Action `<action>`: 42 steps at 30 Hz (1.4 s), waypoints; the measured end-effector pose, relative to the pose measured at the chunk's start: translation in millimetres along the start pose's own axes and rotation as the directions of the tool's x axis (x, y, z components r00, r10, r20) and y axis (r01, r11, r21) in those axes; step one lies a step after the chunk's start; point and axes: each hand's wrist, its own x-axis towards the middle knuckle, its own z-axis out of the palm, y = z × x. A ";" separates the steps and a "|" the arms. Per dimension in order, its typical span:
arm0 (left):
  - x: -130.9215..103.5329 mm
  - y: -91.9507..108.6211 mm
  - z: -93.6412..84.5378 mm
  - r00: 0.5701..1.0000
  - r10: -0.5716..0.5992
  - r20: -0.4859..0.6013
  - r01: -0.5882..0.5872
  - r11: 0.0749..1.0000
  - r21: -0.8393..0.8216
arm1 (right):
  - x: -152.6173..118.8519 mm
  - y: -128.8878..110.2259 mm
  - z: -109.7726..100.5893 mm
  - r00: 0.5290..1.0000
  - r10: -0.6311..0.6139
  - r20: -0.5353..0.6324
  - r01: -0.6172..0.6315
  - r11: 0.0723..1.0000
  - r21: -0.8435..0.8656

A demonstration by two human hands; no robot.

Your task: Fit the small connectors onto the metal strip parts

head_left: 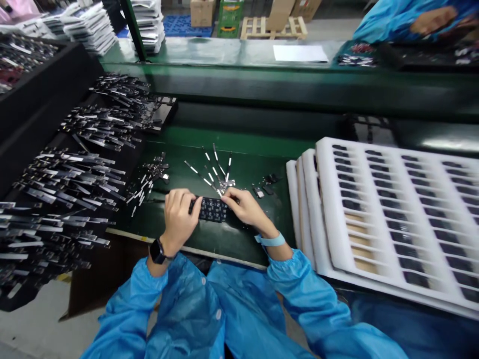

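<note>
A dark rectangular circuit board panel (pixel 214 209) with rows of small parts lies at the front of the green bench. My left hand (pixel 180 215) is closed on its left end, thumb along the top. At its upper right corner, my right hand (pixel 241 203) has thumb and fingers pinched together at the edge; whether a small piece is between them is too small to tell. Just beyond the panel, several thin flex strips (pixel 211 172) fan out. Small dark parts (pixel 266 185) lie to the right, and a loose pile of little boards and strips (pixel 151 174) to the left.
Dense bundles of strips (pixel 75 174) fill black trays along the left. White foam trays (pixel 329 209) with dark parts in slots are stacked on the right. A raised green ledge (pixel 224 52) runs across the back, where a co-worker's blue sleeve (pixel 385 22) shows.
</note>
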 end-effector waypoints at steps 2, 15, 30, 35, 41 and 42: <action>-22.5 19.6 2.2 0.988 -0.043 -0.150 0.043 0.999 -0.003 | -6.9 -14.1 -4.5 0.995 0.011 -0.102 -0.009 1.000 0.020; -44.9 26.0 10.9 0.916 -0.373 -0.146 0.227 0.784 -0.577 | -20.9 -104.2 -0.1 0.821 -0.510 -0.255 0.376 0.820 -0.431; -51.0 -51.9 16.4 0.860 -0.476 0.187 0.471 0.597 -0.650 | 31.9 -5.3 17.4 0.940 -0.042 0.339 0.101 0.982 -0.158; -18.2 -60.2 -4.1 0.972 -0.217 0.093 0.236 0.886 -0.399 | 30.6 -5.9 19.0 0.942 -0.060 0.329 0.127 0.974 -0.186; 11.7 -58.4 -13.7 0.951 -0.016 0.307 0.148 0.900 -0.411 | 23.8 -17.5 15.0 0.941 -0.095 0.325 0.175 0.958 -0.227; 12.5 -58.2 -12.8 0.951 -0.014 0.309 0.152 0.891 -0.427 | 22.9 -18.2 13.6 0.935 -0.095 0.343 0.184 0.954 -0.236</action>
